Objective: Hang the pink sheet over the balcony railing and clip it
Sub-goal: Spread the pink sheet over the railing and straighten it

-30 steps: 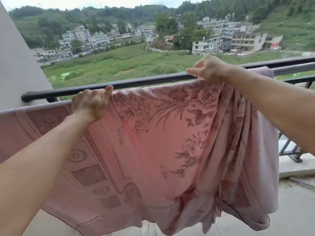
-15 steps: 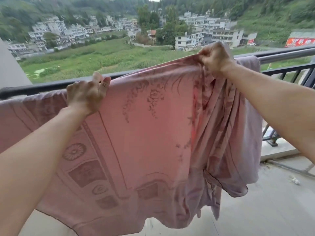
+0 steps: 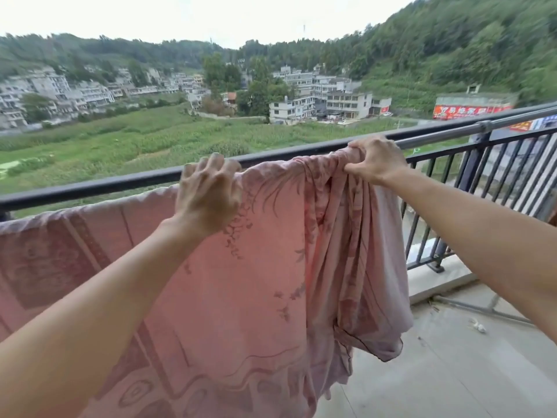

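Note:
The pink sheet (image 3: 256,267), patterned with flowers and borders, hangs on my side of the black balcony railing (image 3: 120,182). Its top edge runs along the inner silver rail (image 3: 446,135) from the far left to the middle. My left hand (image 3: 208,191) grips the top edge near the middle with curled fingers. My right hand (image 3: 376,161) grips the bunched right end of the sheet at the silver rail. The bunched part hangs in folds below my right hand. No clip is in view.
The railing continues to the right with vertical black bars (image 3: 497,182) and a post. A raised concrete kerb (image 3: 437,282) runs under the bars. The concrete balcony floor (image 3: 452,372) lies at lower right with a small white scrap (image 3: 479,327).
Both hands slid to the right along the rail with the sheet, and the right end got more bunched. The view turned to the right and upward.

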Demonstrator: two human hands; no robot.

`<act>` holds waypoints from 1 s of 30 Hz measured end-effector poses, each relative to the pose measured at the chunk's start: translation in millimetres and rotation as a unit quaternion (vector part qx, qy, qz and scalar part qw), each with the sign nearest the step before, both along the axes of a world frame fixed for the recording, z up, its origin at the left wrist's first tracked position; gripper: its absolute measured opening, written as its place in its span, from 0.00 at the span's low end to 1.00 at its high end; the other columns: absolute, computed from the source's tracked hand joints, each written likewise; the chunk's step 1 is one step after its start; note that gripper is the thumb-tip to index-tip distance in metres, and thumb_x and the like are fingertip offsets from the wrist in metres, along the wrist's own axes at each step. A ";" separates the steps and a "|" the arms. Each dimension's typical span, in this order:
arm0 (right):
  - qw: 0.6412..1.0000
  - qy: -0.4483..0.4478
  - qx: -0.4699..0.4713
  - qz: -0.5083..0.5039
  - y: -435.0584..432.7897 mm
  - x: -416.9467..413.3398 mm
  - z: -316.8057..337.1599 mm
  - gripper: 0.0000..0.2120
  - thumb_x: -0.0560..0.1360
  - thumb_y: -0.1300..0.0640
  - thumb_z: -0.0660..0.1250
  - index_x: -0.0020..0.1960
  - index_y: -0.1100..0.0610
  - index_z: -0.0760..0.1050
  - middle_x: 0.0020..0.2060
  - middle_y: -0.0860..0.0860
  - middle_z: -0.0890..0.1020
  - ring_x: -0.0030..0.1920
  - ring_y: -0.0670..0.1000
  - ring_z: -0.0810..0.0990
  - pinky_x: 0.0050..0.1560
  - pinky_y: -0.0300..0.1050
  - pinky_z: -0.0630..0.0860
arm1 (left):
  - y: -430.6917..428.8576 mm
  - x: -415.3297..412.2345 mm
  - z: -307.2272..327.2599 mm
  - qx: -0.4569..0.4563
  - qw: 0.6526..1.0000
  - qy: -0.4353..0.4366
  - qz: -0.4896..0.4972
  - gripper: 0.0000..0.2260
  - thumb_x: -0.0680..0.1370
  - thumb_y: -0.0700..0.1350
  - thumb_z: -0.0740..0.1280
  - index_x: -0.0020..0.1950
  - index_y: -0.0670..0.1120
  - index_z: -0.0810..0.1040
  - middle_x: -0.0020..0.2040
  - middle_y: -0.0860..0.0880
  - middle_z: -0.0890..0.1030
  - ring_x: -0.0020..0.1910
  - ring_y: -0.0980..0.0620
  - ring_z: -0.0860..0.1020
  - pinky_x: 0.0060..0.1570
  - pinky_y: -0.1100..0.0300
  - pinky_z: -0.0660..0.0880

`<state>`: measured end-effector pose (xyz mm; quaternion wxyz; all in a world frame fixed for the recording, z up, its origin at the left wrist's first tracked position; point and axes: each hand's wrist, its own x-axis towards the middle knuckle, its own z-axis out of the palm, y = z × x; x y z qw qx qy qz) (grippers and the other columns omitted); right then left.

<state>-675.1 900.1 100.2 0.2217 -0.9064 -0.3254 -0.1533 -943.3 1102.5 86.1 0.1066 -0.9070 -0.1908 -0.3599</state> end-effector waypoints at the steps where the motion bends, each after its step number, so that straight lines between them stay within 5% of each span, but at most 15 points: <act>1: 0.999 -0.022 -0.024 0.000 0.0 -0.5 0.9 0.27 0.68 0.44 0.71 0.66 0.47 0.75 0.60 0.59 0.75 0.60 0.63 0.74 0.59 0.53 0.73 | -17.4 25.0 3.0 -0.012 1.000 0.007 -0.021 0.13 0.81 0.52 0.56 0.58 0.46 0.74 0.54 0.44 0.77 0.50 0.45 0.75 0.54 0.48 0.67; 5: 0.992 -0.119 -0.027 0.015 6.0 3.5 -5.2 0.15 0.71 0.53 0.71 0.57 0.53 0.80 0.54 0.58 0.76 0.56 0.63 0.75 0.55 0.54 0.75 | -39.8 87.9 4.3 -0.140 0.990 0.023 0.018 0.22 0.81 0.60 0.49 0.63 0.47 0.70 0.59 0.43 0.77 0.53 0.40 0.76 0.52 0.47 0.67; 12: 0.984 -0.162 0.037 0.064 -35.1 100.4 20.8 0.06 0.72 0.58 0.70 0.48 0.56 0.84 0.43 0.57 0.84 0.43 0.58 0.82 0.42 0.43 0.72 | -28.1 107.7 -17.9 -0.019 0.990 -0.008 0.141 0.26 0.81 0.61 0.46 0.56 0.43 0.74 0.50 0.40 0.81 0.44 0.38 0.78 0.42 0.49 0.69; 16: 0.988 -0.136 0.041 0.055 -31.8 118.4 21.8 0.07 0.73 0.55 0.68 0.49 0.52 0.83 0.45 0.56 0.83 0.46 0.59 0.81 0.47 0.49 0.75 | -31.6 118.8 -15.5 -0.024 0.986 0.004 0.167 0.27 0.81 0.60 0.45 0.51 0.44 0.77 0.49 0.42 0.81 0.46 0.39 0.78 0.46 0.48 0.69; 19: 0.995 -0.073 -0.049 0.057 -24.2 117.1 35.3 0.08 0.74 0.49 0.68 0.48 0.50 0.83 0.46 0.51 0.84 0.48 0.56 0.81 0.47 0.47 0.74 | -31.7 117.3 -17.1 -0.021 0.983 -0.010 0.184 0.27 0.81 0.60 0.45 0.50 0.45 0.77 0.48 0.42 0.82 0.45 0.39 0.78 0.44 0.49 0.70; 22: 0.980 -0.018 -0.065 0.185 -12.7 95.8 44.3 0.09 0.73 0.48 0.69 0.50 0.48 0.83 0.54 0.47 0.84 0.53 0.51 0.80 0.55 0.50 0.77 | -31.8 109.6 -20.2 0.004 0.983 -0.024 0.185 0.23 0.82 0.58 0.48 0.49 0.45 0.77 0.46 0.42 0.81 0.42 0.39 0.78 0.41 0.49 0.70; 25: 0.959 -0.043 -0.071 0.273 1.0 61.8 33.2 0.13 0.71 0.46 0.69 0.55 0.45 0.81 0.55 0.49 0.83 0.52 0.52 0.79 0.53 0.50 0.75 | -34.5 107.2 -21.5 0.018 0.984 -0.024 0.175 0.20 0.81 0.57 0.51 0.53 0.46 0.77 0.47 0.43 0.81 0.44 0.39 0.78 0.43 0.49 0.70; 30: 0.973 -0.110 -0.006 0.201 -28.5 90.2 2.2 0.15 0.73 0.57 0.65 0.57 0.50 0.82 0.55 0.52 0.83 0.58 0.56 0.78 0.54 0.48 0.75 | -32.0 107.5 -23.0 0.029 0.983 -0.006 0.180 0.20 0.81 0.57 0.52 0.52 0.47 0.78 0.46 0.44 0.80 0.44 0.39 0.77 0.43 0.49 0.70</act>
